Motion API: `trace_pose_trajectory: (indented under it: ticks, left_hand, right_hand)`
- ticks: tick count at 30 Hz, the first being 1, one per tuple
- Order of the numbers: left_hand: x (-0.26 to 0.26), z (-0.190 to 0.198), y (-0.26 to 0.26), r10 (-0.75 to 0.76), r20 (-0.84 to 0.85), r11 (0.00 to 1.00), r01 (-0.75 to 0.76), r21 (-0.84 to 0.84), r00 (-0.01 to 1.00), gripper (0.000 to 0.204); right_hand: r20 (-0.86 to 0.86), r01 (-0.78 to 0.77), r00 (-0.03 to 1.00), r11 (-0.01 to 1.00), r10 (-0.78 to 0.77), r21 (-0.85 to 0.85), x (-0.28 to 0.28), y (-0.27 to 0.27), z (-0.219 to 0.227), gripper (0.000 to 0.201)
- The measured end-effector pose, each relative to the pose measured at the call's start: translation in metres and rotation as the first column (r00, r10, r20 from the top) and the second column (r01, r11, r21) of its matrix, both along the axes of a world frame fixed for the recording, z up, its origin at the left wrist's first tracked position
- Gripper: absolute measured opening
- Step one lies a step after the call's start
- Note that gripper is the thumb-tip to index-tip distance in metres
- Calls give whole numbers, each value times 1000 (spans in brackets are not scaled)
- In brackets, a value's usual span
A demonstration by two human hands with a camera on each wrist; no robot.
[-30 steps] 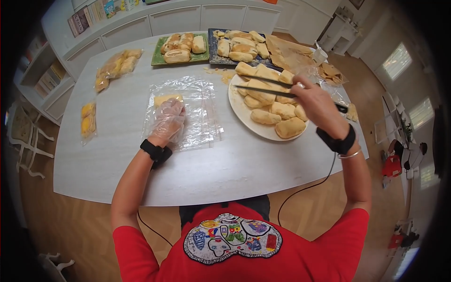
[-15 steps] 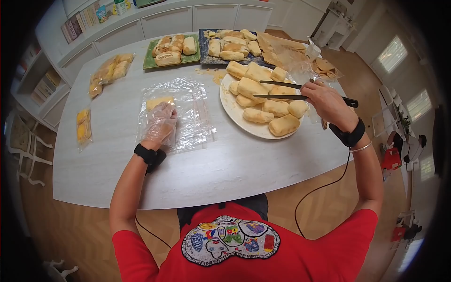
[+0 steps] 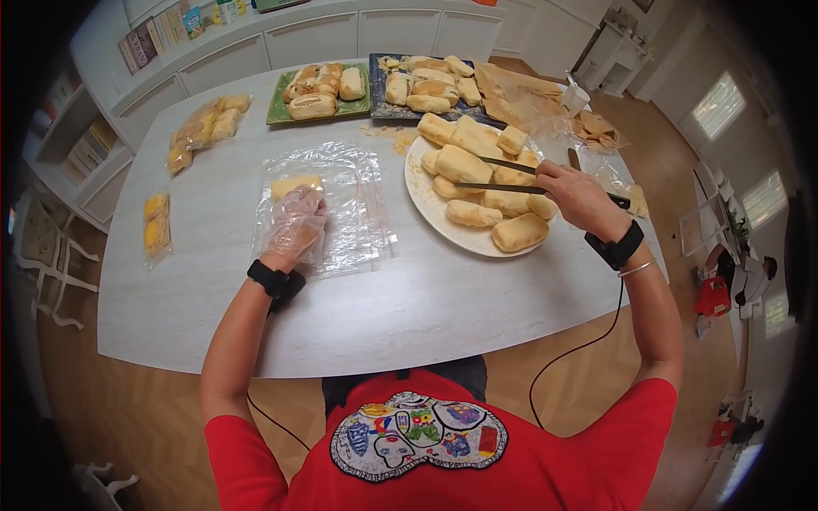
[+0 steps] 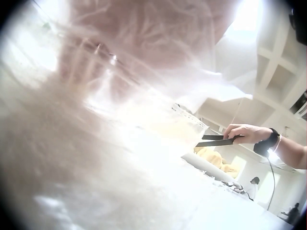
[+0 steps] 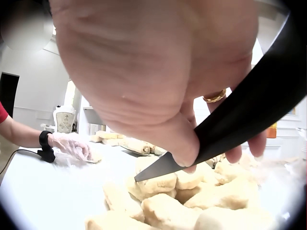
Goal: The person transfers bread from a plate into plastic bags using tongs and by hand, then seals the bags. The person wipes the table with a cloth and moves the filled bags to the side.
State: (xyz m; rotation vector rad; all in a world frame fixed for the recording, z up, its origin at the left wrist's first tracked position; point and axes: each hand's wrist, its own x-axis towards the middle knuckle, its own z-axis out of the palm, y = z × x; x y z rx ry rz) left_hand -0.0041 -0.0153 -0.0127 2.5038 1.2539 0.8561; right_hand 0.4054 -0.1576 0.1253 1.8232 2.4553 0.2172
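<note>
My left hand (image 3: 298, 223), in a clear plastic glove, grips the near side of a pale yellow bread roll (image 3: 296, 186) lying at a clear plastic bag (image 3: 354, 217). In the left wrist view, glove and plastic blur across most of the picture. My bare right hand (image 3: 582, 198) holds black tongs (image 3: 503, 186) between thumb and fingers. Their two arms are spread, tips pointing left over rolls heaped on a white plate (image 3: 419, 204). Seen from the right wrist, a tong tip (image 5: 148, 175) is right at a roll (image 5: 160, 184) on top of the heap.
Packed rolls (image 3: 209, 128) and a small yellow packet (image 3: 158, 223) lie on the left. At the back stand a green plate (image 3: 277, 109) and a dark blue tray (image 3: 383, 104), both bearing rolls. Brown paper (image 3: 503, 89), a white cup (image 3: 575, 98) and crumbs (image 3: 396, 136) are also there.
My right hand has drawn the tongs rightward and toward me over the plate, and they have come down to the rolls. The left hand has stayed at its roll.
</note>
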Motion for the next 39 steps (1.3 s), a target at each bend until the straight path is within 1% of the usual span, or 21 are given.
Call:
trace_pose_trajectory:
  ticks: [2,3,5,6,7,9,10,12,15,18,22,28,30,33,34,35,36,39]
  left_hand:
    - [0,2,0,3,-5,1000,-3,-3,1000,7]
    - [1,2,-1,5,-10,1000,-5,-7,1000,7]
    - [1,-1,0,12,-3,1000,-12,6,1000,7]
    - [1,-2,0,12,2,1000,-12,19,1000,7]
    - [2,2,-1,18,2,1000,-18,19,1000,7]
    - [3,11,-6,53,-75,997,-57,-57,996,12]
    - [2,11,-6,57,-76,996,-62,-57,995,12]
    - [1,9,-5,50,-67,995,-56,-82,996,12]
    - [1,10,-5,46,-59,995,-51,-80,997,12]
    - [0,8,-4,29,-55,998,-32,-52,998,12]
    - [-1,3,-1,18,-27,998,-20,-67,999,11]
    - [-1,-1,2,22,-29,1000,-23,-16,999,10]
    - [-1,0,0,-5,7,1000,4,30,1000,8]
    - [-1,-8,6,-8,17,1000,7,27,1000,8]
    - [-3,-7,6,12,12,1000,-12,25,1000,8]
    - [-2,-6,5,-5,35,999,3,48,999,8]
    - [-2,-5,4,-25,58,997,21,72,998,8]
    - [-1,-7,5,-4,80,999,2,32,997,6]
  right_hand:
    - [-48,86,995,996,-87,-15,-6,-7,0,8]
    - [-47,82,995,997,-82,-16,-7,-10,-2,8]
    - [-106,80,992,996,-74,47,-6,-17,-8,18]
    - [-116,55,992,997,-48,54,-4,-17,-11,21]
    - [-116,49,992,997,-42,55,-1,-17,-15,21]
    - [-93,-28,995,981,46,190,1,-17,-23,21]
    - [-94,-32,994,981,51,190,-1,-19,-23,21]
    - [-37,-2,999,973,11,229,-5,-22,-24,20]
    - [-60,4,998,961,13,277,-4,-24,-25,20]
    - [-47,2,999,964,11,264,-3,-26,-22,19]
    - [-43,9,999,968,2,249,-5,-26,-17,19]
    - [-90,-3,996,975,24,220,-1,-27,-12,16]
    - [-149,19,989,978,13,208,-2,-29,-8,13]
    - [-187,46,982,981,-11,187,-3,-30,-2,12]
    - [-199,36,980,981,3,192,-5,-30,1,14]
    - [-197,34,980,983,2,180,-8,-29,3,16]
    - [-180,3,983,982,31,190,-13,-24,4,14]
    - [-144,-67,985,979,95,190,-32,-10,9,11]
